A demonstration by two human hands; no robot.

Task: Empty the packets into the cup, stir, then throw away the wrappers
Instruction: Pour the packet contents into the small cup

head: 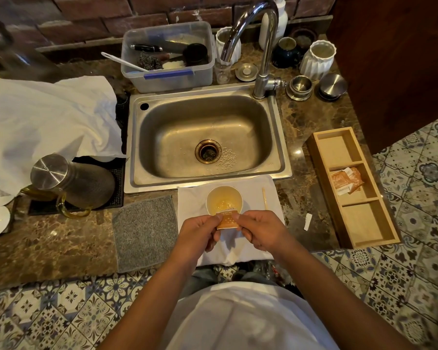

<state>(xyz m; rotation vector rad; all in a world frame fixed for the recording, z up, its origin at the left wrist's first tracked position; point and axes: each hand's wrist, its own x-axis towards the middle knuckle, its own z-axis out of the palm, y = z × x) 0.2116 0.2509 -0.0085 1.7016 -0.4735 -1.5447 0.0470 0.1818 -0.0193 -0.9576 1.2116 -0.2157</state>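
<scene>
A white paper cup (224,198) with pale liquid inside stands on a white cloth (192,198) in front of the sink. Just over its near rim I hold an orange packet (228,220) between both hands. My left hand (200,232) pinches its left edge and my right hand (259,229) pinches its right edge. A wooden stir stick (264,197) lies on the cloth to the right of the cup. More orange packets (347,180) lie in the middle compartment of a wooden box (387,233) at the right. A small white torn strip (308,221) lies on the counter.
A steel sink (208,137) with a tall faucet (263,46) is behind the cup. A grey mat (144,232) lies to the left. A metal-lidded glass pitcher (68,183) and white cloth (43,122) sit at far left. A plastic tub (167,56), jars and tins line the back.
</scene>
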